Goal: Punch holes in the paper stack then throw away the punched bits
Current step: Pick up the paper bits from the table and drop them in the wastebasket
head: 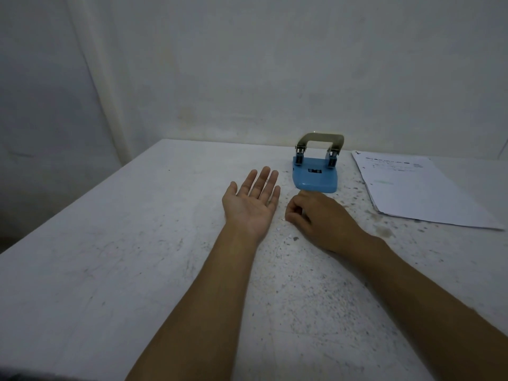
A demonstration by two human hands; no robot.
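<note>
A blue hole punch (315, 176) with a grey lever raised stands near the table's far edge. To its right lies the white paper stack (417, 189), flat, with faint print on top. My left hand (251, 203) rests palm up on the table, fingers straight and apart, nothing visible in it. My right hand (316, 215) lies just in front of the punch with its fingers curled and pinched together; I cannot tell whether a bit is between them. A few small white punched bits (286, 229) lie on the table between my two wrists.
The white speckled table (110, 257) ends at its left edge and far edge, where a pale wall rises. Dark specks dot the surface around the punch and paper.
</note>
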